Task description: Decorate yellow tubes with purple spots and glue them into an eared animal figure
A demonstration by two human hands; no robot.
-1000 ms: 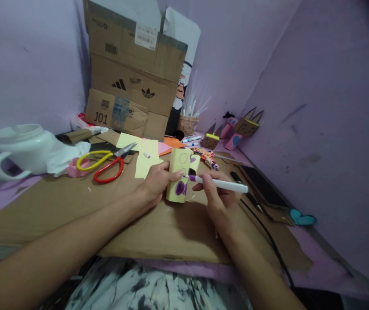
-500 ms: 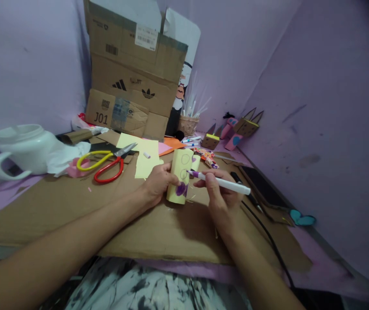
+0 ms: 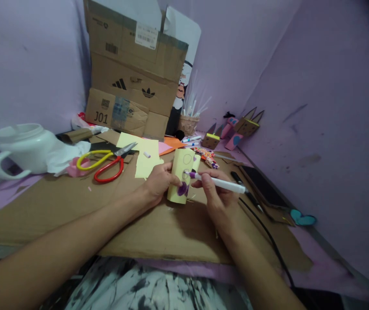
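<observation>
My left hand (image 3: 159, 183) is closed around the left side of a yellow paper tube (image 3: 177, 194), its thumb on the front. Drawn circles run down the tube, the lowest filled in purple and the upper ones only outlined. A white marker (image 3: 226, 184) with a purple tip is pinched in my right hand (image 3: 218, 196). Its tip touches the middle circle, or is very close to it. Behind the tube's right side is another yellow piece (image 3: 196, 161) with purple spots. A small marker cap (image 3: 147, 154) lies on yellow paper (image 3: 145, 168) beyond my left hand.
Scissors (image 3: 109, 165) with yellow and red handles lie left, beside a white teapot-like vessel (image 3: 23, 146). A cardboard box (image 3: 132, 64) stands behind. On the right are a black pen (image 3: 247, 191), a dark flat device (image 3: 263, 185), a cable (image 3: 270, 237) and small cardboard figures (image 3: 212, 140).
The marker and my right hand have shifted slightly left, bringing the tip further into the middle circle. The tube has turned or moved very slightly right in my left hand.
</observation>
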